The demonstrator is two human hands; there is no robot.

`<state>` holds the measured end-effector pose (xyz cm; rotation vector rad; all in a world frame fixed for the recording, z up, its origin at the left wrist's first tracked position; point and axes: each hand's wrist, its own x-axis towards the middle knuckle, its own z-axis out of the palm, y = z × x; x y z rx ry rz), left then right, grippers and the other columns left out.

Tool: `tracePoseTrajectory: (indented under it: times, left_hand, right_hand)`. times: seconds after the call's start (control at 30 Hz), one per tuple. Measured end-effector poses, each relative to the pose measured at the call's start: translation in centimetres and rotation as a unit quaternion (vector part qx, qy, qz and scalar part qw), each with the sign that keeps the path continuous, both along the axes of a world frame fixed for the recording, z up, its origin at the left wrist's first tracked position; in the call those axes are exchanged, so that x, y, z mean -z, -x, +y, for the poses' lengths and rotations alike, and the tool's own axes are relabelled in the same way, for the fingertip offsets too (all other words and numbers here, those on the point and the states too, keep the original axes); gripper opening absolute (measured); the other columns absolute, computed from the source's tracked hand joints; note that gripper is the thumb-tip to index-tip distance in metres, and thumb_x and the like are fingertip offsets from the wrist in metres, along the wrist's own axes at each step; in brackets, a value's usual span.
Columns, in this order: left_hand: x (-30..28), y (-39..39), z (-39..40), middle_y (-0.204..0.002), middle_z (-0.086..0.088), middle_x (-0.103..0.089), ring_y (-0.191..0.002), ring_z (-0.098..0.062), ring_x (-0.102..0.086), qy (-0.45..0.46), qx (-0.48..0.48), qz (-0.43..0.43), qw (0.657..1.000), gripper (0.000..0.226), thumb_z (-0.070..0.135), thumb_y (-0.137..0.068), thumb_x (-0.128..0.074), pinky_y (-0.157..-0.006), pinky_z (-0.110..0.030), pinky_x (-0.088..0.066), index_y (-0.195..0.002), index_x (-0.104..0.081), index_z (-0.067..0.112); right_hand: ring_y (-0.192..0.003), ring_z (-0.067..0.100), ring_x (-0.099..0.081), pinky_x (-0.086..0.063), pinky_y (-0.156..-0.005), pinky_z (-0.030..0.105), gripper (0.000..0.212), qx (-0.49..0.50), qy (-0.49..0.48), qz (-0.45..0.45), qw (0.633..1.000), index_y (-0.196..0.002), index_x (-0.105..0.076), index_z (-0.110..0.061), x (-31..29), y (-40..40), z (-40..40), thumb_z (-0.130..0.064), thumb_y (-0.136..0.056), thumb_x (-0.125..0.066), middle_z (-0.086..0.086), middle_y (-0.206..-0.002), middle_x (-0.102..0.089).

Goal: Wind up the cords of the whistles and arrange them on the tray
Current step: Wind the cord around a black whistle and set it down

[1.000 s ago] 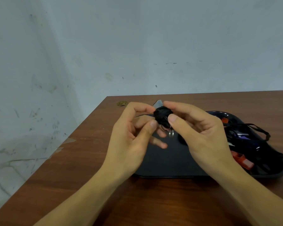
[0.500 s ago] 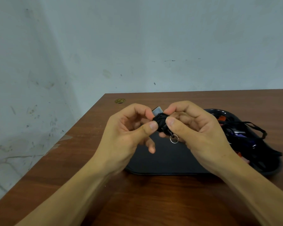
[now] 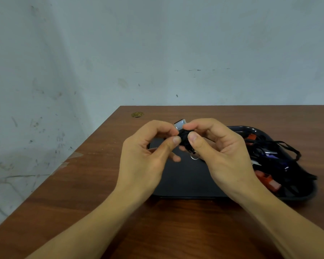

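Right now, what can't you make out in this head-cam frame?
- Whistle body: only a grey end shows; the wound cord and both hands, left hand and right hand, cover the rest.
- Cord end: hidden among the fingers, so whether winding is finished is unclear.
- Pile on the tray: the right hand hides part of it and the cords tangle, so no count.
- Small object at the table's far edge: too small to identify.

Cord-wrapped silver whistle point(image 3: 181, 128) above black tray point(image 3: 185, 184), loose whistles point(image 3: 269, 165) at right.
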<state>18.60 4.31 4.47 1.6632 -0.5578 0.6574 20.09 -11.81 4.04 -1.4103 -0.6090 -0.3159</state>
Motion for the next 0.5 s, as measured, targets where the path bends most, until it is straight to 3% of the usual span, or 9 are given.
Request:
tracePoseTrajectory:
  times: [0.07,0.17,0.23,0.3,0.37,0.5]
  left_hand:
    - [0.1,0.1,-0.1,-0.089,-0.004,-0.068,-0.073,-0.023,-0.07,-0.03,-0.039,-0.025,0.998,0.016,-0.004,-0.09,-0.066,-0.062,-0.023,-0.057,-0.093,-0.067,0.012]
    - [0.1,0.0,0.0,-0.089,-0.005,-0.068,-0.071,-0.022,-0.071,-0.047,-0.053,-0.039,0.997,0.012,-0.003,-0.091,-0.066,-0.066,-0.024,-0.057,-0.095,-0.068,0.009]
    - [-0.1,0.0,0.0,-0.09,-0.006,-0.069,-0.075,-0.023,-0.071,-0.036,-0.036,-0.028,0.998,0.012,-0.001,-0.09,-0.067,-0.068,-0.025,-0.057,-0.099,-0.068,0.008]
    - [-0.3,0.0,-0.1,-0.096,-0.004,-0.07,-0.086,-0.026,-0.07,-0.03,-0.016,-0.01,0.999,0.019,0.003,-0.089,-0.071,-0.072,-0.028,-0.058,-0.106,-0.069,0.012]
    - [-0.4,-0.1,-0.3,-0.103,-0.002,-0.07,-0.097,-0.03,-0.068,-0.03,-0.009,0.003,1.0,0.026,0.007,-0.088,-0.073,-0.077,-0.039,-0.06,-0.111,-0.069,0.018]
    - [-0.5,-0.7,-0.4,-0.101,-0.004,-0.069,-0.093,-0.03,-0.068,-0.016,-0.026,0.013,0.999,0.023,0.006,-0.086,-0.072,-0.077,-0.044,-0.06,-0.106,-0.069,0.016]
  right_hand:
    - [-0.09,0.029,-0.073,-0.061,-0.083,0.043,0.021,0.002,0.005,0.003,1.0,-0.1,-0.072,-0.021,0.2,0.0,0.2,-0.004,-0.096,-0.059,0.003,-0.1,-0.074]
    - [-0.094,0.034,-0.07,-0.056,-0.087,0.058,0.025,-0.006,0.005,0.016,1.0,-0.097,-0.072,-0.027,0.3,-0.1,0.2,-0.007,-0.098,-0.058,0.006,-0.098,-0.072]
    - [-0.092,0.031,-0.071,-0.059,-0.084,0.054,0.022,-0.002,0.006,0.015,1.0,-0.102,-0.071,-0.027,0.0,0.0,0.2,-0.009,-0.098,-0.059,0.006,-0.098,-0.072]
    - [-0.086,0.021,-0.072,-0.06,-0.074,0.038,0.022,0.014,-0.005,0.017,1.0,-0.109,-0.07,-0.025,-0.2,0.1,0.3,-0.009,-0.099,-0.059,0.003,-0.096,-0.073]
    - [-0.083,0.009,-0.07,-0.055,-0.069,0.022,0.024,0.034,-0.015,0.01,0.999,-0.111,-0.071,-0.021,-0.4,0.2,0.5,-0.006,-0.098,-0.059,-0.003,-0.098,-0.074]
    - [-0.082,0.006,-0.07,-0.054,-0.071,0.018,0.022,0.047,-0.034,0.01,0.998,-0.105,-0.074,-0.018,-0.4,0.2,1.1,-0.004,-0.096,-0.06,-0.006,-0.097,-0.074]
